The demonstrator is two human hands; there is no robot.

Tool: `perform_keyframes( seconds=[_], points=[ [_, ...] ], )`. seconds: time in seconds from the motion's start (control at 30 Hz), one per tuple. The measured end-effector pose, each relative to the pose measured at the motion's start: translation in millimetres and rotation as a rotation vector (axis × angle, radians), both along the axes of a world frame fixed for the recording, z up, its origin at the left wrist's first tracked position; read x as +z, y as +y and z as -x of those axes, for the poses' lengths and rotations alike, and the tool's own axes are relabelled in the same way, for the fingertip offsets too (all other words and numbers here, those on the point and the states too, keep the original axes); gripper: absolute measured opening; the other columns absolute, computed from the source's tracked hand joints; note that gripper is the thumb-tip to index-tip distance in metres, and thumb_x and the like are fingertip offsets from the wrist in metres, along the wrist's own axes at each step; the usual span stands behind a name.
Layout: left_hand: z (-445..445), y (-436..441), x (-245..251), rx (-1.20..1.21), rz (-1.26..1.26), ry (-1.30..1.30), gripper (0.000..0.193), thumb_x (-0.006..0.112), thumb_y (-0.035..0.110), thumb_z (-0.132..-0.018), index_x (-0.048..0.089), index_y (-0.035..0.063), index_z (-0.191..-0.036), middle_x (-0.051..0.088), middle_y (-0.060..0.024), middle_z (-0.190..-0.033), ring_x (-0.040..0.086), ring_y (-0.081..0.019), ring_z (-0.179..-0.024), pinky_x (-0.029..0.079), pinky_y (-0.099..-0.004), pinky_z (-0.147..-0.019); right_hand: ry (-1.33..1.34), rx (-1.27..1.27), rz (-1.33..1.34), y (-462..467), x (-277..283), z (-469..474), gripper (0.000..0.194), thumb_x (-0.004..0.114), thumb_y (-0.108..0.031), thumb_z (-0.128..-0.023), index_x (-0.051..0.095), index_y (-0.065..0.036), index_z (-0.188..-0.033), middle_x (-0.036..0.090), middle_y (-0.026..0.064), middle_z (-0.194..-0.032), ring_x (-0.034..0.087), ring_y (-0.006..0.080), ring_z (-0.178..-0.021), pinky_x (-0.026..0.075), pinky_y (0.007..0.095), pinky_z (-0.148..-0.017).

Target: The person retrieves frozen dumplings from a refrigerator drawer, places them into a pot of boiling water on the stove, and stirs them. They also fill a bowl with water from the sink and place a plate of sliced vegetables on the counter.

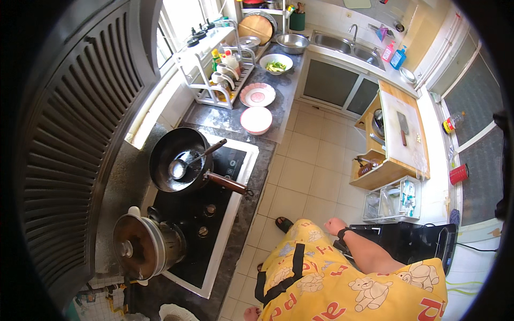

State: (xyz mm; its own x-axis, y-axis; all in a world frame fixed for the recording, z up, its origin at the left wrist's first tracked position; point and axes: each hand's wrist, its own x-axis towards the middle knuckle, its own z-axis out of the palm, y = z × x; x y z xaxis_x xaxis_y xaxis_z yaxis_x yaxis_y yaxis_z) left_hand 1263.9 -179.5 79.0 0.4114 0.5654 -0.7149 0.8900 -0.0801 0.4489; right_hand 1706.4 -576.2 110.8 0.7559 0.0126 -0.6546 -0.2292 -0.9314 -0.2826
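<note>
My right hand (336, 226), with a black band at the wrist, hangs beside the yellow bear-print garment (329, 277); no object shows in it. Only a small part of my left hand (252, 313) appears at the bottom edge, by the garment and the counter. In front of me, a black wok (160, 160) with a wooden handle rests on the black glass cooktop (184, 212), a metal ladle (178, 169) lying inside it. Nearer stands a pot with a glass lid (136, 246). A red-rimmed white bowl (256, 119) and a pink-rimmed plate (258, 95) are on the counter.
Beyond the plate are a bowl of cut green vegetables (276, 64), a steel basin (292, 43) and a white bottle rack (200, 86). A double sink (332, 43) is at the back. On the right, a cleaver (402, 128) lies on a white cutting board (395, 108) above a wooden cabinet.
</note>
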Motion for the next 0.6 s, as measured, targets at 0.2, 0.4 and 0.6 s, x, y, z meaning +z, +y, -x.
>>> perform_keyframes(
  seconds=[0.2,0.4,0.6],
  points=[
    [-94,-5,53,-0.108,-0.142,-0.061,0.036,0.070,0.033,-0.090,0.066,-0.0020,-0.088,0.067,-0.0173,-0.075,0.067,-0.0241,-0.069,0.050,-0.0373,-0.062,0.069,0.079,0.180,-86,-58,-33,0.046,0.047,-0.040,-0.096,0.075,-0.004,-0.101,0.068,0.0221,-0.115,0.064,0.0397,-0.106,0.051,0.0483,-0.094],
    [-299,-85,90,-0.361,-0.203,-0.083,0.030,0.066,0.030,-0.093,0.069,0.0006,-0.097,0.071,-0.0171,-0.083,0.069,-0.0322,-0.078,0.053,-0.0431,-0.069,-0.079,0.022,-0.023,-140,-82,-142,0.043,0.056,-0.041,-0.093,0.074,-0.002,-0.093,0.071,0.0219,-0.097,0.067,0.0399,-0.094,0.053,0.0488,-0.084],
    [-548,-132,116,-0.592,-0.134,-0.368,0.029,0.063,0.031,-0.095,0.069,0.0034,-0.092,0.069,-0.0199,-0.083,0.068,-0.0384,-0.081,0.052,-0.0446,-0.070,-0.259,-0.142,-0.217,-168,0,-282,0.042,0.062,-0.039,-0.092,0.067,0.000,-0.076,0.065,0.0214,-0.074,0.062,0.0391,-0.070,0.049,0.0473,-0.066]
  ],
)
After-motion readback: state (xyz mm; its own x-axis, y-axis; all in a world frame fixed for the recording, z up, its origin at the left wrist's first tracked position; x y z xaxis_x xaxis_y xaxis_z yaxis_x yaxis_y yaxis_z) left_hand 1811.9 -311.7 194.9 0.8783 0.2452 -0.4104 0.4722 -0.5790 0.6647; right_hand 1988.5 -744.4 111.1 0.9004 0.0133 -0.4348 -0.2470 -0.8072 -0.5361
